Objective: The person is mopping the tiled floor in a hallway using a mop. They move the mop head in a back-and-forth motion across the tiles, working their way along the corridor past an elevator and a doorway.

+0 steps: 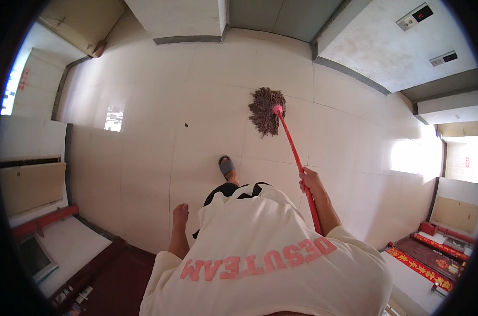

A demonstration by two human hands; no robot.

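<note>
My right hand is wrapped around the red handle of a string mop. The handle slants down and away, its upper end beside my right arm. A pink socket joins it to the brown-grey mop head, whose strands fan out on the tiled floor. At my left side hangs my left hand, apart from the mop; its fingers look curled and nothing shows in it. A small dark bit lies on the tiles, left of the mop head.
Lift doors stand ahead, with call panels on the wall to their right. A dark red door is behind me at the left. Red pipes run along the left wall. My slippered foot is before me.
</note>
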